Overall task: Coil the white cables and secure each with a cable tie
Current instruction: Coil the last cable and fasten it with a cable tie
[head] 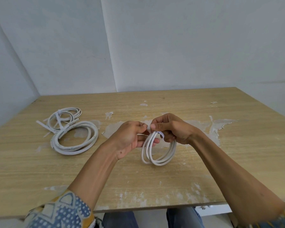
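Observation:
A small coil of white cable (152,155) hangs upright over the middle of the wooden table (187,170), its lower loops near the tabletop. A white cable tie (160,134) wraps around the top of this coil. My left hand (130,137) and my right hand (171,127) both pinch the tie at the top of the coil, fingertips almost touching. Two other white coils lie flat at the left: a thick one (76,139) and a thinner one (64,117) behind it, each with a white tie around it.
The table stands against white walls in a corner. Its veneer is chipped in pale patches (214,129) around the middle and near the front edge. My knees in blue jeans (179,218) show below the front edge.

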